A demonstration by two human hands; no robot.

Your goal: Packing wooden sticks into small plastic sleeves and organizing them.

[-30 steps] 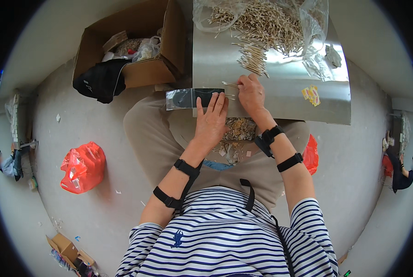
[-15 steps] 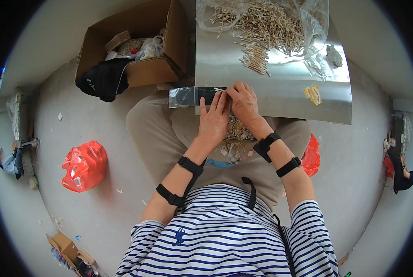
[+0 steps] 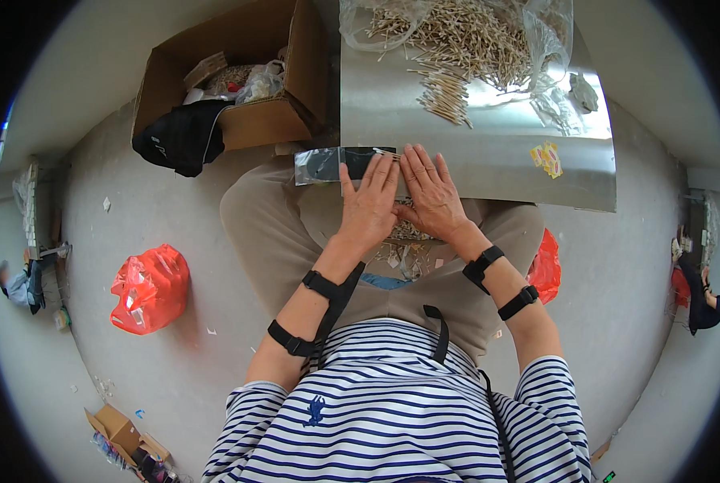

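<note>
My left hand [image 3: 368, 209] lies with its fingers stretched out over the right part of a flat black piece in a clear plastic sleeve [image 3: 318, 167], at the near left edge of a metal table. A few thin sticks with pale tips, like cotton swabs [image 3: 385, 153], show at its fingertips. My right hand [image 3: 432, 193] rests flat beside it, fingers straight and close together on the table edge. Both thumbs meet near the edge; what lies under the palms is hidden. Beyond the hands is a large heap of such sticks [image 3: 488, 44], with a smaller aligned group [image 3: 444, 97] before it.
Clear plastic bags [image 3: 549, 48] and yellow labels [image 3: 546, 159] lie on the metal table [image 3: 488, 169]. A cardboard box [image 3: 255, 125] with a black cloth [image 3: 181, 137] stands at left. A red bag [image 3: 150, 290] sits on the floor. People [image 3: 702, 290] sit far off at both sides.
My right hand has gone from bent, pinching fingers beside the left hand to lying flat with fingers straight. My left hand has stayed nearly in place, its fingers drawn slightly closer.
</note>
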